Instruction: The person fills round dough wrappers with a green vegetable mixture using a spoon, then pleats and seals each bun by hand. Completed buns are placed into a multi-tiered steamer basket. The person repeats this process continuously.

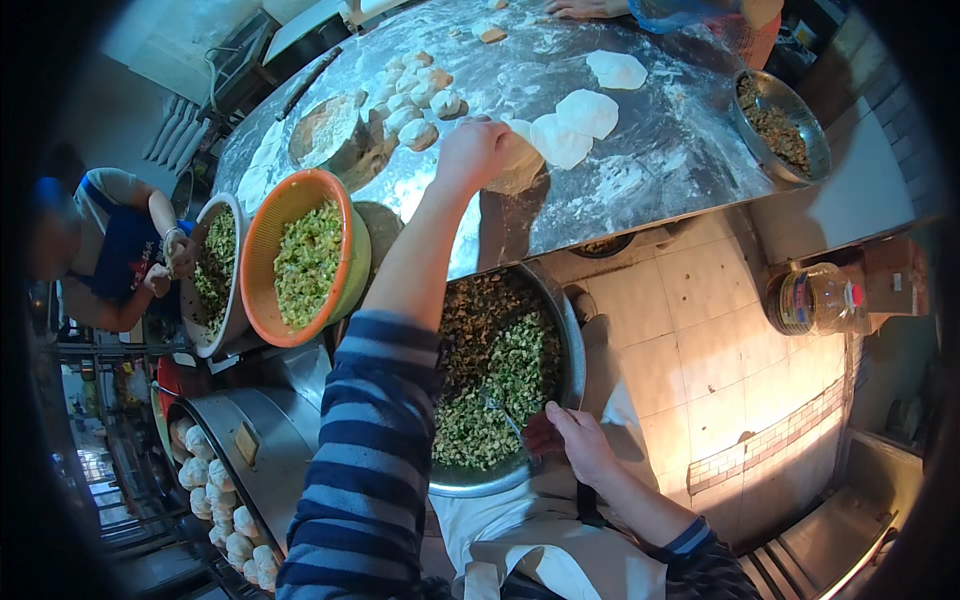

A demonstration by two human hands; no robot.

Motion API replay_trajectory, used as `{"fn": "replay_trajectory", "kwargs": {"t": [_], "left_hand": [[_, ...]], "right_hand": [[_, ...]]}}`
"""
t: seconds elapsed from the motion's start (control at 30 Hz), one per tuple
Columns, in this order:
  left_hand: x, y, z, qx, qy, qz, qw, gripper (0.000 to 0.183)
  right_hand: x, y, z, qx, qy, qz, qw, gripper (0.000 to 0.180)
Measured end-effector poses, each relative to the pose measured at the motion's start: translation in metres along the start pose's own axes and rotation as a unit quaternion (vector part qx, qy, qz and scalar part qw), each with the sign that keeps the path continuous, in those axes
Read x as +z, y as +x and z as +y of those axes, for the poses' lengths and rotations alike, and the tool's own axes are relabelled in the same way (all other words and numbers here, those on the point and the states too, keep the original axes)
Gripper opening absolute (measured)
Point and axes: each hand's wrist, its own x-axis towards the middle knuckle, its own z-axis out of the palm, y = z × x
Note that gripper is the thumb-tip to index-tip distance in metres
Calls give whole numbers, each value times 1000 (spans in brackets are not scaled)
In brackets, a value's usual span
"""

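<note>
My left hand (474,154) reaches onto the floured worktop, its fingers bent at the edge of flat round dough wrappers (519,169); its fingertips are hidden, so a grip cannot be made out. More wrappers (586,114) lie to its right, and a cluster of dough pieces (418,134) lies to its left. Below the table edge, my right hand (574,442) holds a thin metal utensil (513,424) at the near right rim of a large metal bowl (574,360). Chopped green filling (517,360) and a darker brown filling (480,300) share that bowl.
Left stand an orange colander (255,262) of chopped greens, a pale tub (234,315) and a steamer (262,427) of buns. A co-worker's hands (176,262) are beside the tub; another's hand (577,7) rests at the far edge. Right are a filling bowl (814,142) and oil jug (817,300).
</note>
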Motion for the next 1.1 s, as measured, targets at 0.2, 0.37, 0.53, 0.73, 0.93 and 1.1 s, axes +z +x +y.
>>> {"fn": "replay_trajectory", "kwargs": {"t": [0.2,0.37,0.53,0.73,0.93,1.1], "left_hand": [[-35,-75,6,-174,89,-55,979,23],[-27,-122,22,9,-12,39,999,36],[-25,-157,22,-51,49,6,998,51],[-48,-184,13,-168,-19,-62,984,70],[-42,-185,-2,16,8,3,1000,89],[-35,-223,-2,-64,19,9,998,78]], "right_hand": [[6,11,15,56,-34,-19,998,51],[13,8,22,57,-64,-21,996,53],[16,4,26,40,-77,-4,996,53],[17,3,38,58,-106,-2,993,55],[22,6,43,66,-127,7,990,54],[23,8,43,50,-112,2,992,52]]}}
